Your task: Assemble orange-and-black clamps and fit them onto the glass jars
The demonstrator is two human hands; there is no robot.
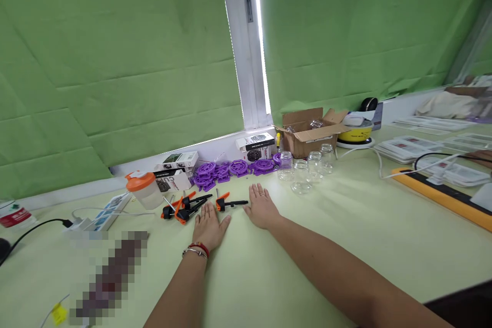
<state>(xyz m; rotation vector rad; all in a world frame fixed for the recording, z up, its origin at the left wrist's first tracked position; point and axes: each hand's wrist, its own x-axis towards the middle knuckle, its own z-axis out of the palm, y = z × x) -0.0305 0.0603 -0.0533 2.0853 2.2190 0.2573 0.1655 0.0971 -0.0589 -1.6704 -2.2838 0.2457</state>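
Observation:
My left hand (pixel 208 229) lies flat on the pale table, fingers together and stretched forward, a red band and a metal bracelet at its wrist. Flat on the table too is my right hand (pixel 263 207), with a ring on one finger. Between the fingertips of both hands rests a small black and orange bar clamp (pixel 231 202). More clamps of the same kind (pixel 185 210) lie in a cluster just left of my left fingertips; I cannot tell whether the fingertips touch one. Purple plastic parts with round frames (pixel 238 167) are heaped beyond my hands.
Several clear glass jars (pixel 301 177) stand right of the purple parts, before an open cardboard box (pixel 315 136). Leftward are small printed boxes (pixel 172 179), an orange-lidded cup (pixel 143 189) and a power strip (pixel 111 211). An orange and black bar (pixel 442 195) and cables lie right.

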